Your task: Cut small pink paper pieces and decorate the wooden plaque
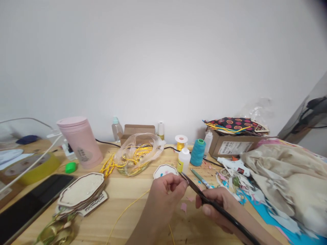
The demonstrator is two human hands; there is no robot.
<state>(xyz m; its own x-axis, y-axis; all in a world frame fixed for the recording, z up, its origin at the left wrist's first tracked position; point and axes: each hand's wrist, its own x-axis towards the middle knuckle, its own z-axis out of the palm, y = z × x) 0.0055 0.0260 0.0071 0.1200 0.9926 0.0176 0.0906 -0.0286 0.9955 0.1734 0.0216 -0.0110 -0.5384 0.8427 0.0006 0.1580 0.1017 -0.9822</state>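
Note:
My left hand is pinched shut at the fingertips, right at the tip of a pair of black scissors; whatever it pinches is too small to make out. My right hand grips the scissors, whose blades point up and left toward the left fingers. A thin yellow cord runs across the wooden table under my left hand. Small pink paper scraps lie between the hands. A small white scalloped dish sits just beyond the left hand.
A pink tumbler, a plastic bag of yellow cord, a glue bottle, a teal thread spool, a white glue gun, a cardboard box, beige cloth, stacked wooden plaques and a phone crowd the table.

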